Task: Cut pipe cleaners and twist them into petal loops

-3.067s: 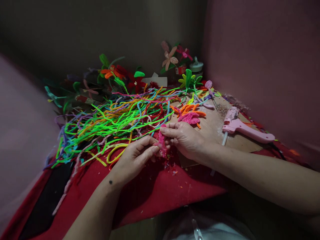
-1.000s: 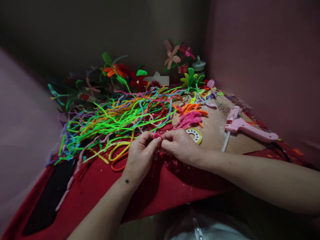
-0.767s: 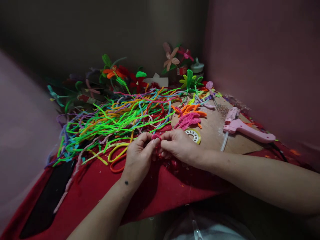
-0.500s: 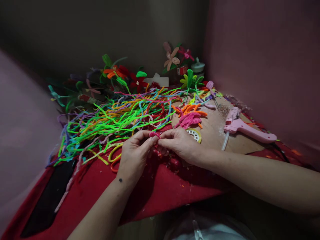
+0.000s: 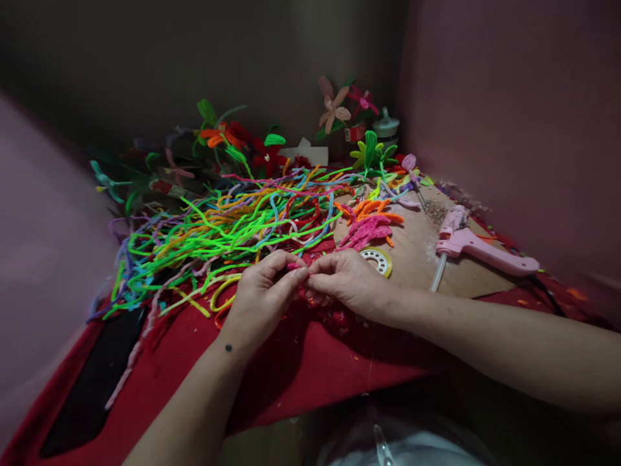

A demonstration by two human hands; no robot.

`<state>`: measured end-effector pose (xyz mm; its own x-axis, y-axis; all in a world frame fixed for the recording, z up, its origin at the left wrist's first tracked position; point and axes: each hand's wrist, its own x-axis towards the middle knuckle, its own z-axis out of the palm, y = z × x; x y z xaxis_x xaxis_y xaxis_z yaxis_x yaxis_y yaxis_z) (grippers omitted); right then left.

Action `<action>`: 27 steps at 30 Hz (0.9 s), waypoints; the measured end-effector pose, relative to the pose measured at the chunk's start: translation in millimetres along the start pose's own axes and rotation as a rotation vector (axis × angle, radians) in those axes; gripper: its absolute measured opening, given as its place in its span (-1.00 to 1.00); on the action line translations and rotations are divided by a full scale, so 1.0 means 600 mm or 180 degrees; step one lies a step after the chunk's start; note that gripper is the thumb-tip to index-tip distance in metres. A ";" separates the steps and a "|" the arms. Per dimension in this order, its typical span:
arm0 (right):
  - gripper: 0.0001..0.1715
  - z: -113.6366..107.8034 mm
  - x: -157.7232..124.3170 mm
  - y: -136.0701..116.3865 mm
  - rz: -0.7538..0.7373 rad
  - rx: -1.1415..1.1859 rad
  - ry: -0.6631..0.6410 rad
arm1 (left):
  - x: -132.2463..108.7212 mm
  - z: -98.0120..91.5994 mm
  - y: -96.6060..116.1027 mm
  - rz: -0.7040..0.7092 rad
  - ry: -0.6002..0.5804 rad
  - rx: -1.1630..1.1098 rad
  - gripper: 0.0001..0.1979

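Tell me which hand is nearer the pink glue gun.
Right. In the picture, the right hand is left of the glue gun; the left hand is farther left.

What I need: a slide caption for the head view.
Left hand and right hand pinch a small pink piece near bright fuzzy stems, a pink glue gun lying on cardboard.
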<state>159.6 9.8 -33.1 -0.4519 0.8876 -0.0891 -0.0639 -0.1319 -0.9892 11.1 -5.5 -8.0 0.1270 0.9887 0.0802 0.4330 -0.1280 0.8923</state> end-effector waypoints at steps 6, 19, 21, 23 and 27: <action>-0.83 0.000 0.001 0.003 0.0004 -0.0099 0.0150 | -0.002 0.001 -0.004 0.1141 0.0029 0.1562 -0.89; -0.87 0.001 0.003 0.011 0.0373 0.0193 -0.0015 | 0.006 -0.014 -0.008 0.1250 -0.0497 0.1561 -0.85; -0.91 0.002 0.002 0.008 0.0362 0.0203 0.0019 | 0.006 -0.014 -0.004 0.1033 -0.0463 0.1277 -0.85; -0.93 0.002 0.000 0.006 0.0336 0.0156 0.0010 | 0.005 -0.014 -0.001 0.0680 -0.0487 0.0829 -0.86; -0.87 0.001 -0.001 0.003 0.0280 0.0185 0.0048 | 0.005 -0.012 -0.001 -0.0433 -0.0475 -0.0557 -0.89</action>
<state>159.1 8.5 -34.5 -0.4446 0.8780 -0.1773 -0.0765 -0.2345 -0.9691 4.9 -2.0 -5.3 0.2139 0.9717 -0.1005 0.2958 0.0336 0.9547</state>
